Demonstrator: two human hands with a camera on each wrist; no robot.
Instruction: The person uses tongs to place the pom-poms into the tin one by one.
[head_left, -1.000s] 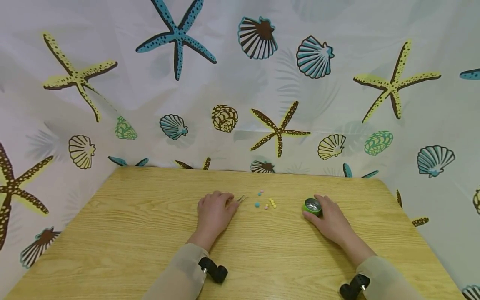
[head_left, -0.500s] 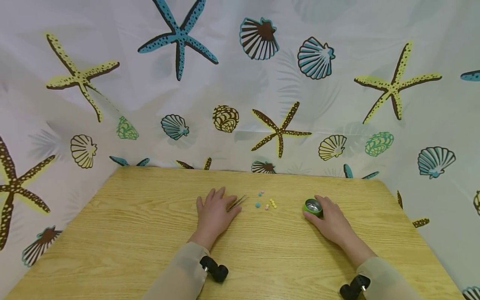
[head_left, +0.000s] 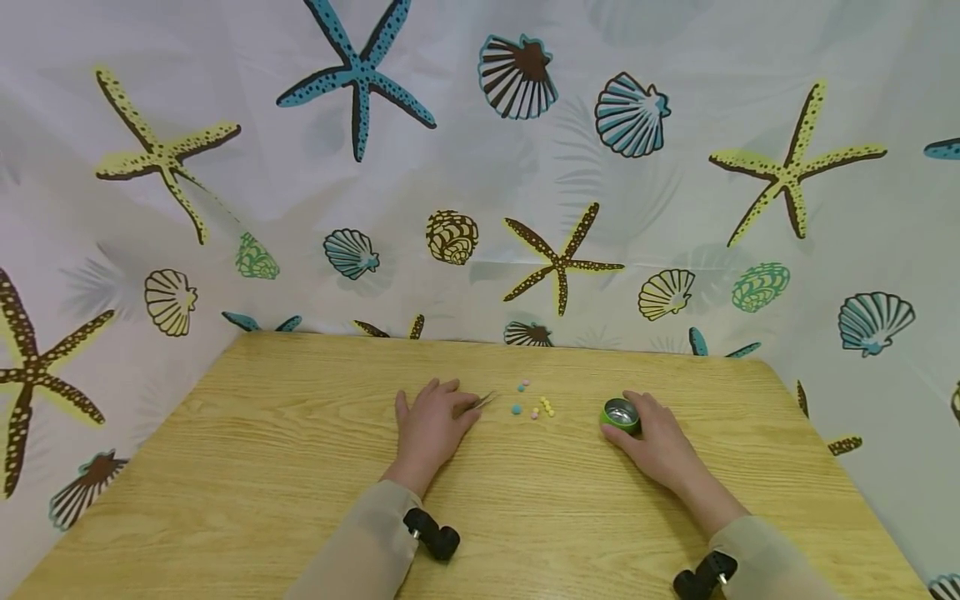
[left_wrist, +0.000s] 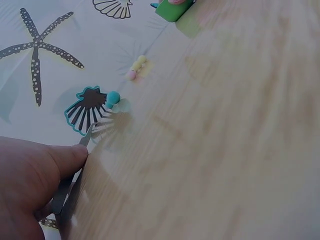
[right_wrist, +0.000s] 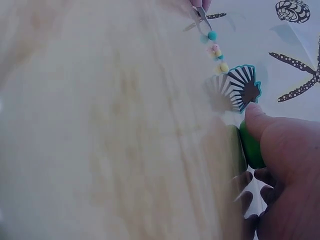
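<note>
In the head view my left hand point(head_left: 431, 429) rests low over the table and pinches metal tweezers point(head_left: 486, 400) between thumb and fingers. Their tips point right, toward several small balls. A larger blue ball point(head_left: 517, 409) lies closest to the tips; pink balls point(head_left: 535, 415) and a short row of yellow balls point(head_left: 547, 406) lie beyond it. My right hand point(head_left: 660, 442) grips a small green cup point(head_left: 609, 422) with a shiny metal inside, thumb in front and fingers round the far side. In the right wrist view the cup's green wall point(right_wrist: 251, 147) is partly hidden by the thumb.
The wooden table point(head_left: 525, 500) runs back to a white curtain point(head_left: 450, 183) printed with starfish and shells. Similar curtain hangs along the left and right sides. A black wrist camera point(head_left: 431, 535) sits on each sleeve.
The left fingers, more spread half a second ago, have drawn in on the tweezers. My right hand has shifted the cup slightly left. The balls lie where they were.
</note>
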